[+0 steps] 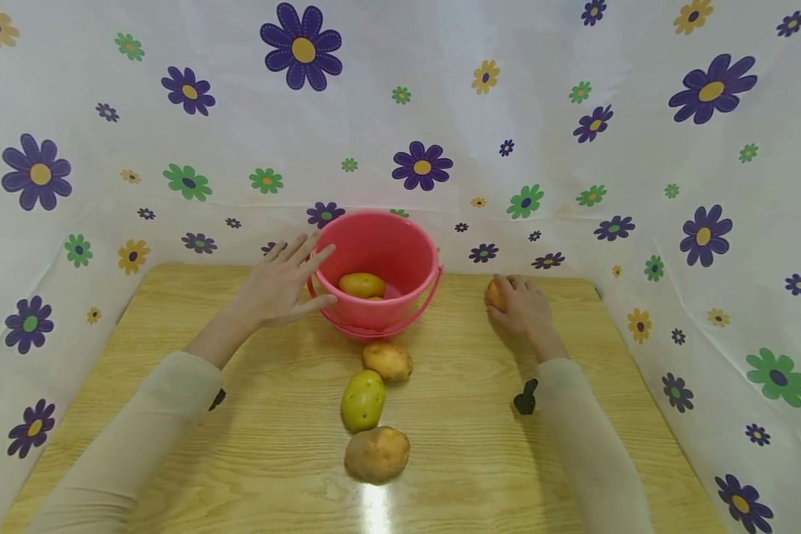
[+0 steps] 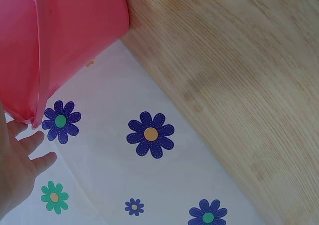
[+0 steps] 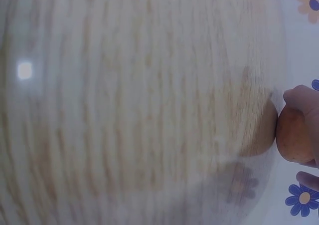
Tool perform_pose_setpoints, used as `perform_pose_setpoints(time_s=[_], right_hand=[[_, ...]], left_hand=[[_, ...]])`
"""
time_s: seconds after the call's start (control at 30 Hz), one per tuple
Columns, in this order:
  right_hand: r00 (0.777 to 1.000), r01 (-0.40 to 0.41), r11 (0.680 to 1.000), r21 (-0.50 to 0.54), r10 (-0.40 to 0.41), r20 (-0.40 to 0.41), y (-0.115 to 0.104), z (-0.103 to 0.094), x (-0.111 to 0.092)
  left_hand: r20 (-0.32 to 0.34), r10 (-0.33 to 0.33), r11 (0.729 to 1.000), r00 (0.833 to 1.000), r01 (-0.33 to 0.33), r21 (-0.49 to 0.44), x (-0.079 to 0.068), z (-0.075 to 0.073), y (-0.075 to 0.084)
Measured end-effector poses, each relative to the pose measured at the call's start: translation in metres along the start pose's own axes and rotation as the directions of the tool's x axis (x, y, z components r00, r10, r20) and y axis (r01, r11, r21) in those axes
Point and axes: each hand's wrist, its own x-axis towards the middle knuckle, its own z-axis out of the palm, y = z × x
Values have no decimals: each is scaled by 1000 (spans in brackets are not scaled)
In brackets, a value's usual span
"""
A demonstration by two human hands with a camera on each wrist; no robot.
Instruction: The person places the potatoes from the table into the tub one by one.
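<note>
A pink bucket (image 1: 374, 319) with its handle hanging at the front stands at the back middle of the table. Inside lies a smooth yellow potato-like thing (image 1: 362, 285), with part of another below it. My left hand (image 1: 282, 285), fingers spread and straight, is at the bucket's left rim; whether it touches the rim I cannot tell. Over at the back right, my right hand (image 1: 523, 308) grips a brown potato (image 1: 496, 295), seen also as a round potato (image 3: 293, 135) at the right edge of the right wrist view. The fingers partly hide it.
In front of the bucket, a tan potato (image 1: 387, 361), a yellow-green potato-like thing (image 1: 363, 401) and a larger brown potato (image 1: 377, 455) lie in a row on the wooden table (image 1: 294, 475). Flower-printed white sheeting (image 1: 240, 133) rises behind and beside the table.
</note>
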Motion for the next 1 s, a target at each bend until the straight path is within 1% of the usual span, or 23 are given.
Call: perform_pose_setpoints(time_s=[0.17, 0.27, 0.47, 0.77, 1.0], right_hand=[[1000, 2, 1000, 6, -2, 12, -2, -3, -1], [1000, 13, 1000, 7, -13, 7, -4, -5, -1], [999, 31, 999, 35, -30, -35, -8, -8, 0], [997, 44, 998, 53, -40, -71, -16, -14, 2], [987, 71, 996, 48, -63, -146, -25, -20, 2]], left_hand=[[8, -6, 1000, 1000, 6, 0, -2, 0, 0], [12, -10, 1000, 1000, 10, 0, -2, -1, 1], [5, -7, 1000, 1000, 7, -11, -2, -2, 2], [4, -5, 1000, 1000, 5, 2, 0, -2, 2], [13, -9, 1000, 1000, 9, -1, -1, -2, 2]])
